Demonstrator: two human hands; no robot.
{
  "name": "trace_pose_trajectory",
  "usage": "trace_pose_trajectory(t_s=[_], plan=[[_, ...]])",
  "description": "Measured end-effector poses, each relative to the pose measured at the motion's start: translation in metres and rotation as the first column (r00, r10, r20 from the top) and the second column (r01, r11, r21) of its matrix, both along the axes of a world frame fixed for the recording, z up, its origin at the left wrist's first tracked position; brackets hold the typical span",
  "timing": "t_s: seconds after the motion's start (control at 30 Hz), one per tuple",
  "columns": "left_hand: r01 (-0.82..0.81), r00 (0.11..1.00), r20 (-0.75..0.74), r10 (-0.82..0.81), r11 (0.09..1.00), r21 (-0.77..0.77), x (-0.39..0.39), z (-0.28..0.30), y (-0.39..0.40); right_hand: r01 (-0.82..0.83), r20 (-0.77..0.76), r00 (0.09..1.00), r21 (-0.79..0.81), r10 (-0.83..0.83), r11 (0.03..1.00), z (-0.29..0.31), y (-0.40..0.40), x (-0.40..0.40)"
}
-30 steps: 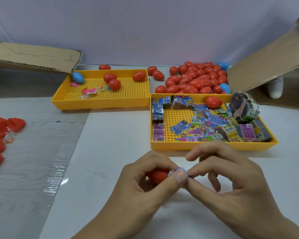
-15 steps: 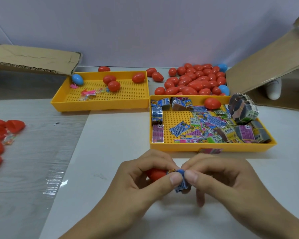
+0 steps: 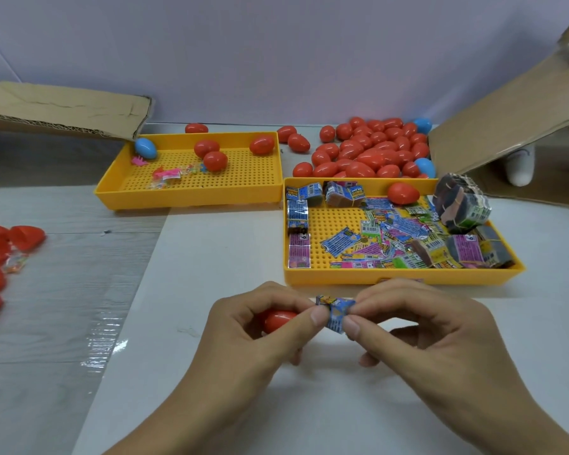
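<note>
Both hands meet just in front of the nearer yellow tray. My left hand curls its fingers round a red plastic egg, and its thumb and forefinger also pinch the left edge of a small blue printed paper slip. My right hand pinches the slip's right side between thumb and forefinger. The slip is bent between the two hands. Most of the egg is hidden in the left palm.
The near tray holds several printed slips, bundled stacks and one red egg. A second yellow tray at the back left holds red eggs, a blue egg and small toys. A pile of red eggs lies behind. Red egg halves lie at left. Cardboard flaps flank both sides.
The hands have drawn slightly towards me and the slip, first flat against the egg, is now folded and pulled out between both thumbs and forefingers.
</note>
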State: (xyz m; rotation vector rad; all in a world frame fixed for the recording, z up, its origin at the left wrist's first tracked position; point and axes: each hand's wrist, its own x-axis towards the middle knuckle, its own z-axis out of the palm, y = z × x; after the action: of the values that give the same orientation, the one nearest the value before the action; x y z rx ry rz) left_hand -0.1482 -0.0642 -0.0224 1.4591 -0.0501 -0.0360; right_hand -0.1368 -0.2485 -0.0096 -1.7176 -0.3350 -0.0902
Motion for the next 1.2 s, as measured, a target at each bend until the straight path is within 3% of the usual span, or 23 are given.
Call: trace_pose_trajectory(t_s=[0.17, 0.3, 0.47, 0.6, 0.73, 1.2], plan=[[0.133, 0.991, -0.006, -0.134, 0.99, -0.043, -0.0011, 0.0037, 0.0014, -0.052, -0.119, 0.991, 0.008, 0.053, 0.999, 0.0, -0.0042, 0.0015], [0.203, 0.978, 0.053, -0.203, 0.979, 0.008, -0.0037, 0.0052, -0.001, -0.113, -0.046, 0.993, -0.046, 0.111, 0.993, 0.003, -0.0041, 0.0012], [0.161, 0.973, 0.145, -0.179, 0.978, 0.131, -0.0057, 0.0023, -0.0018, -0.03, -0.006, 1.0, 0.009, 0.03, 1.0, -0.0023, -0.002, 0.0017], [0.165, 0.977, 0.13, -0.171, 0.985, 0.06, -0.0073, 0.003, -0.001, -0.019, 0.12, 0.992, -0.028, 0.022, 0.999, -0.0017, -0.003, 0.0009], [0.103, 0.99, 0.097, -0.104, 0.994, 0.02, -0.0076, 0.0028, -0.0005, 0.002, 0.139, 0.99, -0.032, 0.002, 0.999, -0.0012, -0.0031, 0.0011], [0.1, 0.98, 0.161, -0.113, 0.991, 0.086, -0.0089, 0.0014, -0.0036, 0.002, 0.221, 0.974, -0.173, 0.037, 0.985, 0.0003, -0.0063, 0.0024]])
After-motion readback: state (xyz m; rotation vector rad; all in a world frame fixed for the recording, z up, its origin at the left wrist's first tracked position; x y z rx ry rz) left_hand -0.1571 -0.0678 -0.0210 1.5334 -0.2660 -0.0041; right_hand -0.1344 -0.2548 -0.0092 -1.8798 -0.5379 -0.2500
